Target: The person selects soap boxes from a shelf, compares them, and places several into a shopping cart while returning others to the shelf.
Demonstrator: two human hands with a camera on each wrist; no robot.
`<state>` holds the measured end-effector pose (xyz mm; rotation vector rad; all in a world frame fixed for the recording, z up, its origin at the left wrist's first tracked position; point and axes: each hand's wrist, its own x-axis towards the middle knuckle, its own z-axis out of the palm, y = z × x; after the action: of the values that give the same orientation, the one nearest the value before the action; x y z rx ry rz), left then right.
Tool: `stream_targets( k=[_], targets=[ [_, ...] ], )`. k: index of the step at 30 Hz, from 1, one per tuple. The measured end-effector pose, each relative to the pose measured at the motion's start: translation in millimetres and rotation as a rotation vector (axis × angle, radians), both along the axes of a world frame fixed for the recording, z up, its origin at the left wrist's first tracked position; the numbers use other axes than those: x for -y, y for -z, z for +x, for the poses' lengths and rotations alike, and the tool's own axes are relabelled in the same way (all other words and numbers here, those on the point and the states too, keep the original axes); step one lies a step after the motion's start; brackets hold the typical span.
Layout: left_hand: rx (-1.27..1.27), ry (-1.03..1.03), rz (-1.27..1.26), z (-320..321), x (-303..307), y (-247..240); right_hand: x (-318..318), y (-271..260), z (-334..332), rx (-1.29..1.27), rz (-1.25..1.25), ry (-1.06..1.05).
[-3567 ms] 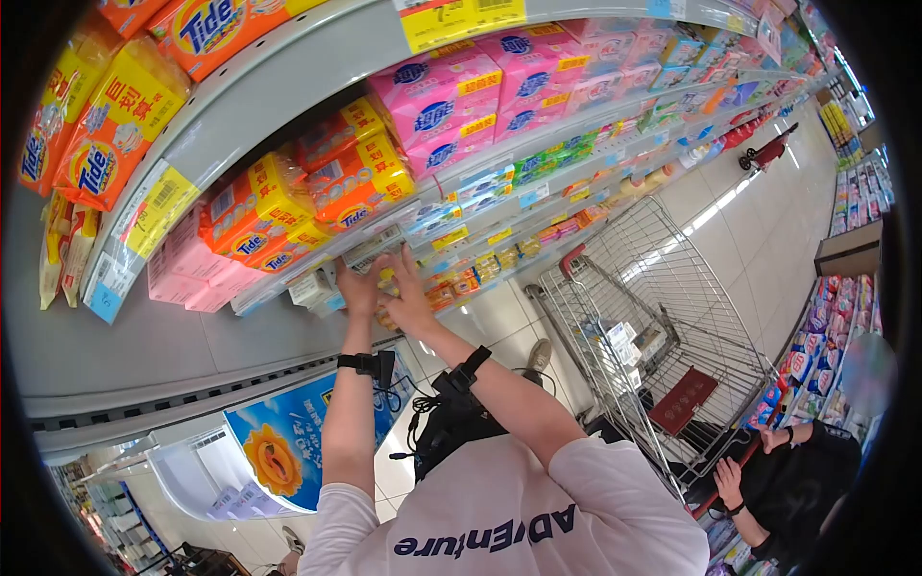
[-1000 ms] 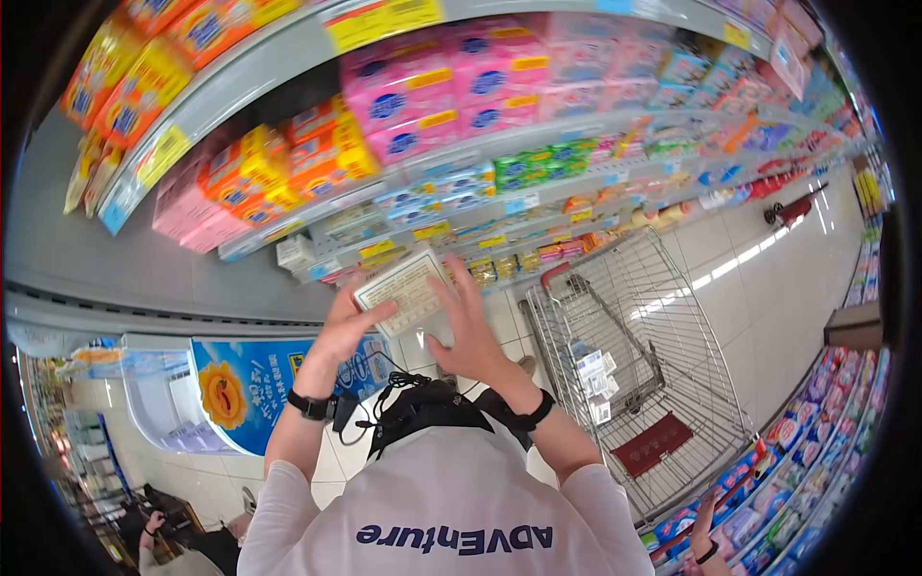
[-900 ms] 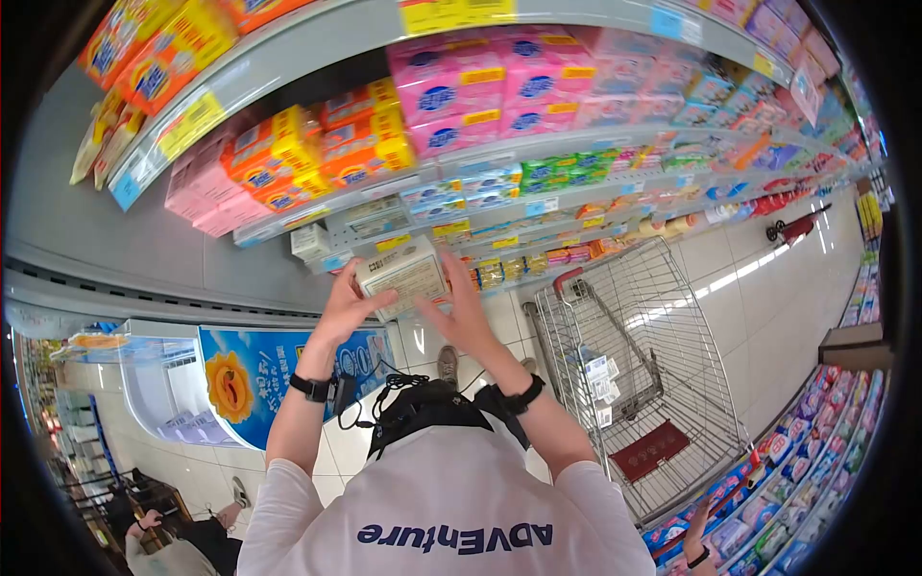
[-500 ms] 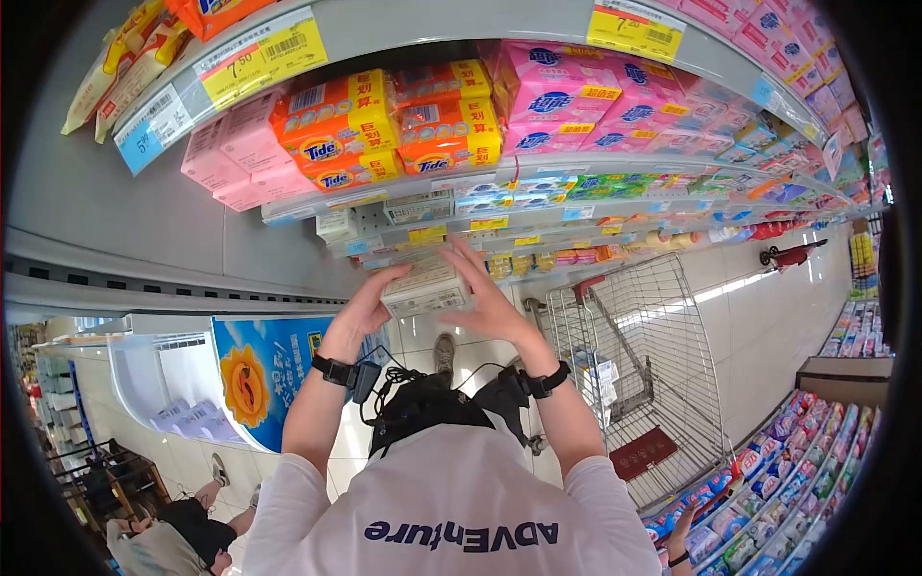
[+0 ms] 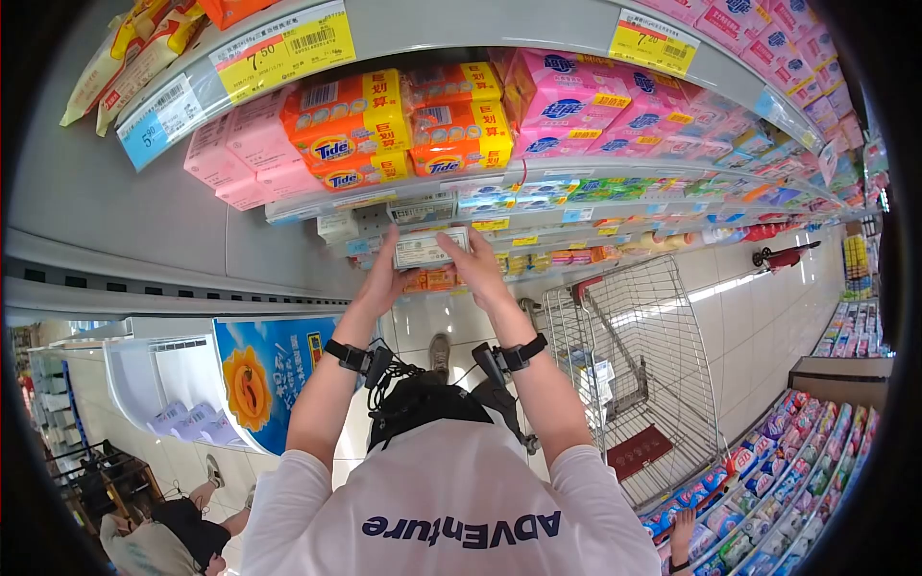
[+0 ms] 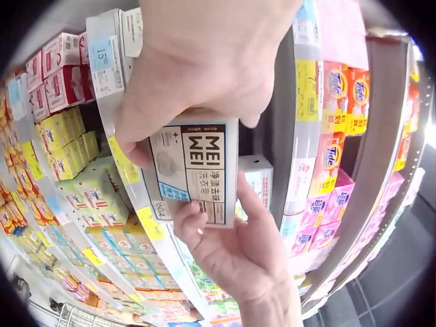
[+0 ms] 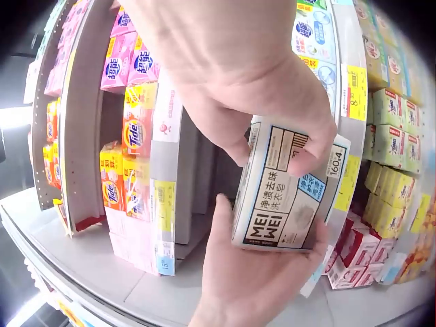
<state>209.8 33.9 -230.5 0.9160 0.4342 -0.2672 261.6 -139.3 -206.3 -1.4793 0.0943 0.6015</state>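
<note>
Both hands hold a white soap box with black "MEI" lettering (image 5: 429,248) (image 6: 197,170) (image 7: 283,194) in front of the lower shelves. My left hand (image 5: 380,283) (image 6: 204,75) (image 7: 255,283) grips one end, its thumb and fingers round the box. The other end is between the thumb and fingers of my right hand (image 5: 478,274) (image 6: 245,255) (image 7: 259,88), with fingertips on the printed face. A similar box (image 5: 423,208) lies on the shelf behind, near a white box (image 5: 336,228).
Orange Tide packs (image 5: 341,139) and pink packs (image 5: 562,110) fill the shelf above the hands. A wire shopping cart (image 5: 653,355) stands at the right. A blue display panel (image 5: 274,379) is at lower left; other people are at both lower sides.
Both hands were at the lower shelf at first, then held the box out from it. The box has since been turned, and the hands now hold it closer to the shelf edge.
</note>
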Motion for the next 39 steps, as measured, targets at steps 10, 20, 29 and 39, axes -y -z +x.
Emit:
stream_targets(
  k=[10, 20, 29, 39],
  targets=[
    [-0.014, -0.280, 0.406, 29.0, 4.4, 14.8, -37.9, 9.2, 4.9, 0.189, 0.137, 0.193],
    [-0.065, -0.204, 0.557, 48.4, -9.3, 3.5, -57.2, 29.5, 24.5, 0.346, 0.151, 0.259],
    [-0.132, -0.336, 0.531, 63.3, -1.7, 21.8, -78.4, 33.6, 0.1, 0.285, 0.100, 0.475],
    [-0.174, -0.416, 0.477, 82.7, -3.8, 29.0, -78.9, 30.9, -1.1, 0.172, 0.186, 0.429]
  ],
)
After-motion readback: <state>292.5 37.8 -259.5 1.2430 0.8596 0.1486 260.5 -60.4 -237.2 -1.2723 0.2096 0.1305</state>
